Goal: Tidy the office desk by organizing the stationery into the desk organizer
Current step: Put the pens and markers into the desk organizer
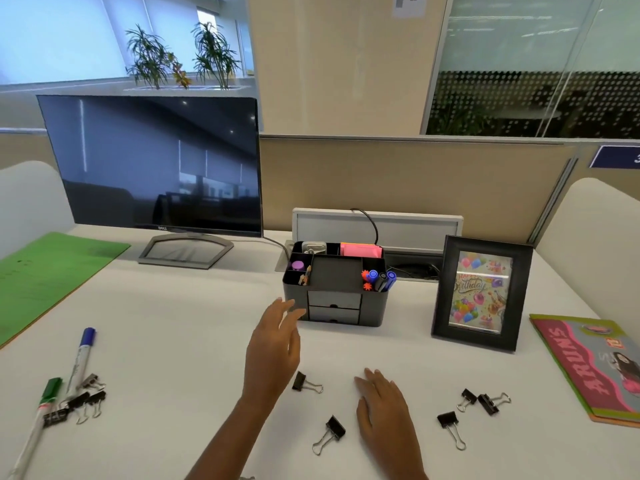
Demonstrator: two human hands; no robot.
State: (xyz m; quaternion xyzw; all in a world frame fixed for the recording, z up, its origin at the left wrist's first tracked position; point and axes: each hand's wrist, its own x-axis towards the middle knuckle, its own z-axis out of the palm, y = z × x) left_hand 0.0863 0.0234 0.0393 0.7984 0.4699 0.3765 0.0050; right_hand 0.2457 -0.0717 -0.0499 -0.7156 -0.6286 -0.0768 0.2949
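A black desk organizer (372, 308) with two small drawers stands mid-desk, holding pens, pink notes and a purple item. My left hand (273, 348) hovers just in front of its left corner, fingers spread, holding nothing. My right hand (382, 407) rests flat on the white desk, empty. Black binder clips lie loose: one (304, 382) between my hands, one (332, 431) below, several more at right (485, 403) and in a cluster at left (83, 400). A blue-capped marker (81, 358) and a green-capped marker (43, 410) lie at the left.
A Dell monitor (156, 168) stands at back left, beside a green mat (41, 271). A black photo frame (481, 292) stands right of the organizer. A colourful book (595, 365) lies at the right edge. A cable box sits behind the organizer.
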